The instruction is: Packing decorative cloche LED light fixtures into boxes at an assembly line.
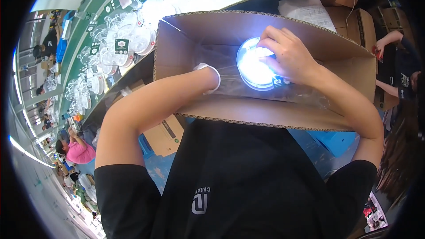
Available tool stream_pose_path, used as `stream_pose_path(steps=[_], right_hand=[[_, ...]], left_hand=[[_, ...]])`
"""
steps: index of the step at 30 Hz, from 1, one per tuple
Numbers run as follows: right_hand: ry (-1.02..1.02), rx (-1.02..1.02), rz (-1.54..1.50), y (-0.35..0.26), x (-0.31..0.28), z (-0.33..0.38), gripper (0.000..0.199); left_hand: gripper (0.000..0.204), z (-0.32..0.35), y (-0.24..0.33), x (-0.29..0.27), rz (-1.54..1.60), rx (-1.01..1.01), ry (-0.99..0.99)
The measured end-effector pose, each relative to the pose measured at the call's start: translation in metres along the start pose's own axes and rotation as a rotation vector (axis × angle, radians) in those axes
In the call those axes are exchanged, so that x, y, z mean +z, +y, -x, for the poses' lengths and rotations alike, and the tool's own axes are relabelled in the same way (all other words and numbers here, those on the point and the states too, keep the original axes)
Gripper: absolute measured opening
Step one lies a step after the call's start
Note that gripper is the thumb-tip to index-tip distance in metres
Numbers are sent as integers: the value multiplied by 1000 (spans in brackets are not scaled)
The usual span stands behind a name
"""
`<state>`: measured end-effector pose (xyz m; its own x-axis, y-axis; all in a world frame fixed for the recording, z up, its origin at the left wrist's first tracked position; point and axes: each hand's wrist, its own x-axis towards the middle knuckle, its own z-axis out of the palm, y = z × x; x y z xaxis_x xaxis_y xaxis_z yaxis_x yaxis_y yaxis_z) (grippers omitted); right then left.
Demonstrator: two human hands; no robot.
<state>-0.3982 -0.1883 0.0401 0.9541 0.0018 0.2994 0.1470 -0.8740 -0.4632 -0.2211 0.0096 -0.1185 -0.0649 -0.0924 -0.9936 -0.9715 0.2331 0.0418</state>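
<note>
Over the open cardboard box point(248, 116), my right hand point(287, 53) grips a round light point(254, 68) that glows brilliant white. My thumb and fingers are bent together at its bright face, and glare hides exactly where they press. A small dark label point(278, 81) shows at the light's lower right edge. My left forearm reaches into the box and ends at a white ring-shaped cuff point(214, 79) around the wrist. The fingers of my left hand are hidden beyond it. Clear, creased plastic film point(228, 73) lies between that wrist and the light.
Several clear round items with white bases and dark green tags point(121, 46) crowd the green-edged table point(95, 0) at left. A white plastic package point(305, 14) and cartons stand beyond the box. A co-worker's hand point(381, 46) shows at right. Blue bins point(334, 141) sit below.
</note>
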Motion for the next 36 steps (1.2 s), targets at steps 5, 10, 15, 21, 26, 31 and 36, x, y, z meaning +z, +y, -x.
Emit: stream_pose_path(steps=[5, 10, 15, 21, 26, 31, 36], right_hand=[[-40, 4, -14, -11, 4, -15, 30], [-40, -13, -38, -23, 21, -23, 33], [-61, 35, -56, -25, 55, -30, 32], [37, 201, -79, -12, 78, -22, 38], [-7, 264, -165, -13, 93, -12, 42], [-230, 149, -415, 2, 84, -11, 35], [-461, 507, -567, 67, 93, 20, 25]], left_hand=[[42, 51, -2, -13, 15, -7, -8], [44, 58, -6, -6, 46, 41, -43], [43, 91, -28, -2, 217, 300, 195], [41, 191, -16, -44, 248, -151, 549], [58, 186, -11, -39, 419, 16, 936], [55, 162, 6, -35, 503, 50, 927], [54, 142, 27, -32, 329, -25, 1092]])
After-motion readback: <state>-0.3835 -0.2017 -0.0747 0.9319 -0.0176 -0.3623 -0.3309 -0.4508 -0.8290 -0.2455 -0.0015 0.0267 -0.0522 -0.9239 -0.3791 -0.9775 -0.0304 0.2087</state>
